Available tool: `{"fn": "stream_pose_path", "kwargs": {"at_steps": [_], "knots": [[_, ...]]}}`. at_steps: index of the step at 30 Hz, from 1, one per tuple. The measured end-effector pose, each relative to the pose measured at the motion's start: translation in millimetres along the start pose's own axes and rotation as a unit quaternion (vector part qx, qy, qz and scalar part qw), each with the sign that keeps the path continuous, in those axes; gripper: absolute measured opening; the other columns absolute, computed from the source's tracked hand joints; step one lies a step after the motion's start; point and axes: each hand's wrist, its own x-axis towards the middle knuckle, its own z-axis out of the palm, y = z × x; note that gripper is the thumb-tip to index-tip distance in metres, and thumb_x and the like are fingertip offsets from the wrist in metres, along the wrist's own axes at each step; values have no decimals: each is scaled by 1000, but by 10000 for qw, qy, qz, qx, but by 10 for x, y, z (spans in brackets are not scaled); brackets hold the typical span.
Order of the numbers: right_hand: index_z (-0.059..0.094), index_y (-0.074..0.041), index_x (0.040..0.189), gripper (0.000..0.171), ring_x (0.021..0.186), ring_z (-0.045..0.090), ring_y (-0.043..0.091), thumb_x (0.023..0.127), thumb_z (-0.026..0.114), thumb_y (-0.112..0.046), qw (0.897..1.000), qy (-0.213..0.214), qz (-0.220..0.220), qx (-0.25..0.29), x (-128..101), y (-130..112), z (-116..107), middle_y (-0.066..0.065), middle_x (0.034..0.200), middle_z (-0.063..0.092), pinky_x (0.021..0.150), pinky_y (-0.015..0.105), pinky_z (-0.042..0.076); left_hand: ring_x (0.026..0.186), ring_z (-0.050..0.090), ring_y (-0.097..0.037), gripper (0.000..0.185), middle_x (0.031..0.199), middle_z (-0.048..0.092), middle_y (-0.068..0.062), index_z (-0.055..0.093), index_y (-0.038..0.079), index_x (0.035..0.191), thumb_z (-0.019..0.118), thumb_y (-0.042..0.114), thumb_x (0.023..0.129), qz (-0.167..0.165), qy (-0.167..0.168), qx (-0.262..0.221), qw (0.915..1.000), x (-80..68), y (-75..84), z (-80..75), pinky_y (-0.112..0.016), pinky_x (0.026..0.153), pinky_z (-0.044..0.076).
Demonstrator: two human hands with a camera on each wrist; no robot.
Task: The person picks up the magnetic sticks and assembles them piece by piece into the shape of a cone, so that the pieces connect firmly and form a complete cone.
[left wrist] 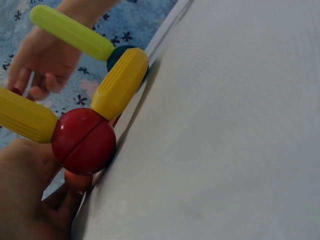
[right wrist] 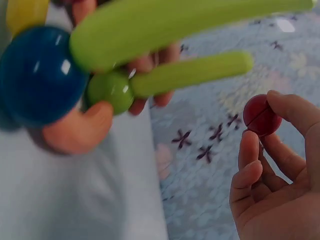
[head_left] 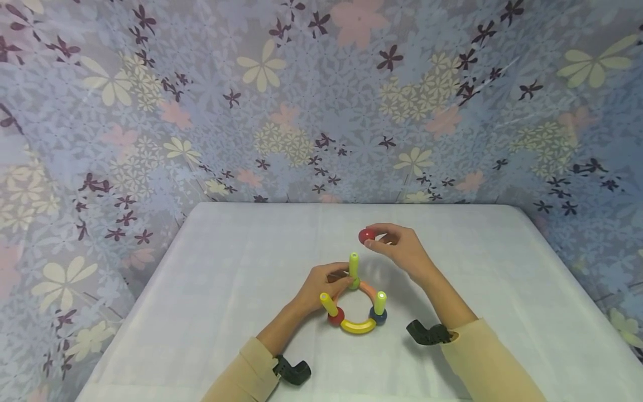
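My right hand (head_left: 402, 245) pinches a red ball (head_left: 366, 236) between thumb and fingertips, up in the air above the far side of a ring of toy pieces. A seam line crosses this ball in the right wrist view. At the ring's back, my left hand (head_left: 324, 285) grips a green ball (right wrist: 111, 92), from which a green stick (head_left: 354, 264) stands up. Two orange curved pieces and a yellow curved piece (head_left: 358, 326) join the ring's balls. A red ball (left wrist: 84, 141) carries a yellow stick (left wrist: 25, 116); a blue ball (head_left: 378, 316) carries a green stick (head_left: 380, 302).
The ring rests on a table with a white cloth (head_left: 241, 251). Behind the table hangs a flowered curtain (head_left: 311, 111). Black curved mounts (head_left: 292, 371) stick out at both wrists, next to the beige sleeves (head_left: 494, 357).
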Motion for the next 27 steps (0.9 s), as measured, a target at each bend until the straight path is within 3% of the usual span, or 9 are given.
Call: {"fn": "stream_pose_path", "kwargs": {"at_steps": [9, 15, 19, 22, 27], "knots": [[66, -26, 117, 41, 80, 56, 27, 81, 75, -44, 9978, -300, -596, 23, -200, -210, 19, 3, 92, 64, 61, 37, 49, 100, 63, -10, 35, 115, 66, 6, 64, 17, 126, 66, 28, 92, 46, -67, -47, 10000, 2, 20, -12, -26, 85, 50], [65, -23, 119, 37, 72, 55, 27, 84, 75, -30, 9965, -406, -709, -185, -280, -257, 57, 3, 89, 63, 55, 32, 47, 101, 63, -9, 35, 116, 66, 6, 64, 18, 126, 66, 25, 92, 122, -71, -59, 9999, 0, 4, -5, -25, 85, 50], [65, -15, 120, 36, 69, 54, 29, 86, 74, -20, 9953, -454, -832, -188, -363, -415, 57, 7, 87, 63, 54, 31, 46, 101, 63, -9, 35, 116, 66, 7, 64, 19, 126, 67, 26, 91, 159, -49, -69, 9998, 4, -11, 1, -25, 85, 50], [65, -13, 120, 35, 68, 54, 29, 86, 73, -17, 9945, -482, -917, -182, -421, -532, 48, 8, 86, 62, 54, 30, 45, 102, 63, -9, 35, 116, 66, 7, 64, 19, 126, 68, 25, 91, 160, -56, -52, 9998, 0, 1, -4, -25, 85, 50], [64, -11, 120, 36, 70, 53, 28, 86, 73, -18, 9938, -498, -965, -217, -429, -531, 63, 6, 85, 61, 55, 30, 45, 102, 62, -9, 34, 115, 66, 8, 65, 18, 125, 68, 21, 91, 230, -67, -51, 9997, -3, 24, -13, -25, 85, 50]]}}
